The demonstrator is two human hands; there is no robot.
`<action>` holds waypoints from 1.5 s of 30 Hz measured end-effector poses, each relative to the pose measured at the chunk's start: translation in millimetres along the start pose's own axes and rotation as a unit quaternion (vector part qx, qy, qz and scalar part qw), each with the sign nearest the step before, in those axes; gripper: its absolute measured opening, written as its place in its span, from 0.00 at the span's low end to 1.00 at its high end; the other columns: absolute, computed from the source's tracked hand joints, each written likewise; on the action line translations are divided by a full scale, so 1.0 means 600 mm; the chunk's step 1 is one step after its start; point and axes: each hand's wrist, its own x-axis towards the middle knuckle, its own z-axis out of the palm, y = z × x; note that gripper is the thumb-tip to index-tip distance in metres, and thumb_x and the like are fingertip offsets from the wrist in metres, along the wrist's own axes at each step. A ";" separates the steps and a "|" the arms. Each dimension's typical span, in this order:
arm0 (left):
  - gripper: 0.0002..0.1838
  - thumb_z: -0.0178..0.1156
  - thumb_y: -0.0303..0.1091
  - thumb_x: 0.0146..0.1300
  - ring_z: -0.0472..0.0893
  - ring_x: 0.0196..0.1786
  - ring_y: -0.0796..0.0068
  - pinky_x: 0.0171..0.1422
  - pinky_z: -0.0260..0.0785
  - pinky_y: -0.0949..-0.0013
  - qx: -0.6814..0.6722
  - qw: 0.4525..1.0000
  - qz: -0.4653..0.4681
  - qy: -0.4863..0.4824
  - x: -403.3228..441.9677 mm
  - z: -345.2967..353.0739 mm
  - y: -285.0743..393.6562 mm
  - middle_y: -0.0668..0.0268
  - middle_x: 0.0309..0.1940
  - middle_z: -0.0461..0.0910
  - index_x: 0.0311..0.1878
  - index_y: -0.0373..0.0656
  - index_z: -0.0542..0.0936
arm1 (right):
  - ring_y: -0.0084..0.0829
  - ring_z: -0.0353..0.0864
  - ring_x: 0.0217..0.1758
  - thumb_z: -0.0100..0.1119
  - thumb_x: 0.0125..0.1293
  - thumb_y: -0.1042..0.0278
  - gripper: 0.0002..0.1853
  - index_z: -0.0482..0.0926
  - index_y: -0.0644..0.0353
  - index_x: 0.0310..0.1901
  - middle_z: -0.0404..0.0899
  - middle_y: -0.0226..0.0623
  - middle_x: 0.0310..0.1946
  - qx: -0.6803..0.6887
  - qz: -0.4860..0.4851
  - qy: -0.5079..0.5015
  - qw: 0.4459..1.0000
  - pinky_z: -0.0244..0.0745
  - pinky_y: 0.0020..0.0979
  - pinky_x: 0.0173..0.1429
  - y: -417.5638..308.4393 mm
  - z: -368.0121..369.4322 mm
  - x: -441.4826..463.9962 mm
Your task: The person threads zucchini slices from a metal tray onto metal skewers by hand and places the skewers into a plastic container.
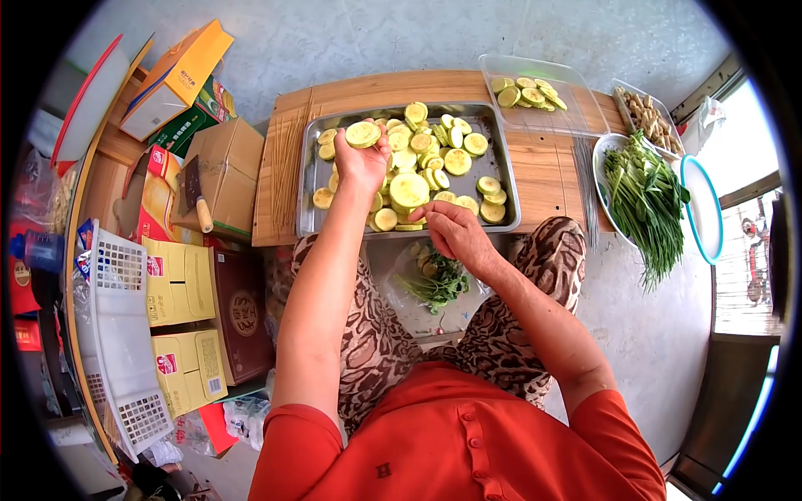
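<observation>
My left hand is closed around a few round zucchini slices, raised over the left part of a metal tray. The fingers of my right hand are bent in a pinch at the lower edge of a larger-looking zucchini slice, over the tray's front. Whether a thin stick also lies in that pinch, I cannot make out. Many pale green zucchini slices lie loose in the tray beneath both hands.
Thin wooden skewers lie left of the tray on the wooden table; metal skewers lie right. A clear container holds more slices. Leafy greens fill a bowl. A cleaver rests by a cardboard box.
</observation>
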 end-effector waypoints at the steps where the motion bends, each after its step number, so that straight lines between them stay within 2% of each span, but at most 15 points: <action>1: 0.27 0.32 0.53 0.68 0.72 0.25 0.66 0.29 0.64 0.68 0.000 1.000 0.000 0.000 -0.001 0.001 0.000 0.55 0.31 0.77 0.42 0.40 0.73 | 0.14 0.55 0.13 0.39 0.72 0.67 0.14 0.76 0.64 0.44 0.60 0.21 0.11 0.001 0.001 0.000 1.000 0.51 0.18 0.20 0.000 0.000 0.000; 10: 0.24 0.35 0.49 0.67 0.72 0.25 0.66 0.28 0.65 0.68 0.024 1.000 0.015 0.001 -0.008 0.013 0.000 0.55 0.30 0.77 0.41 0.40 0.74 | 0.14 0.53 0.13 0.39 0.72 0.67 0.14 0.76 0.64 0.44 0.60 0.20 0.12 0.025 0.008 -0.008 1.000 0.50 0.18 0.20 -0.002 -0.001 -0.004; 12: 0.18 0.41 0.42 0.63 0.72 0.25 0.68 0.27 0.65 0.70 0.030 0.999 0.027 0.004 -0.011 0.015 -0.001 0.56 0.30 0.79 0.40 0.40 0.76 | 0.14 0.54 0.13 0.39 0.72 0.67 0.14 0.76 0.64 0.44 0.60 0.20 0.12 0.024 0.007 -0.010 1.000 0.50 0.18 0.20 -0.004 0.000 -0.005; 30: 0.22 0.38 0.47 0.63 0.71 0.23 0.67 0.27 0.65 0.70 0.078 0.995 0.036 -0.042 -0.010 0.009 -0.012 0.58 0.28 0.76 0.38 0.40 0.75 | 0.14 0.54 0.12 0.39 0.72 0.68 0.14 0.76 0.65 0.43 0.60 0.21 0.12 0.025 -0.001 0.000 1.000 0.50 0.19 0.19 0.004 -0.001 -0.002; 33: 0.22 0.37 0.48 0.63 0.72 0.23 0.68 0.26 0.65 0.70 0.089 0.996 0.027 -0.009 -0.012 0.012 -0.020 0.58 0.28 0.76 0.39 0.40 0.75 | 0.14 0.54 0.12 0.38 0.72 0.68 0.14 0.76 0.65 0.43 0.60 0.21 0.11 0.021 -0.007 0.004 1.000 0.50 0.19 0.19 0.004 -0.001 -0.001; 36: 0.22 0.37 0.48 0.63 0.72 0.24 0.68 0.26 0.65 0.70 0.102 0.994 0.036 -0.032 -0.014 0.011 -0.022 0.58 0.28 0.76 0.39 0.40 0.75 | 0.14 0.53 0.12 0.38 0.72 0.69 0.14 0.76 0.65 0.42 0.60 0.21 0.11 0.020 -0.012 0.008 1.000 0.50 0.19 0.19 0.006 0.000 0.000; 45: 0.22 0.36 0.48 0.64 0.72 0.22 0.68 0.27 0.64 0.68 0.120 0.992 0.027 -0.021 -0.033 0.023 -0.040 0.60 0.25 0.76 0.39 0.40 0.74 | 0.15 0.54 0.12 0.39 0.72 0.69 0.14 0.76 0.65 0.43 0.60 0.22 0.11 0.013 -0.023 0.022 0.999 0.50 0.19 0.19 0.009 0.001 0.006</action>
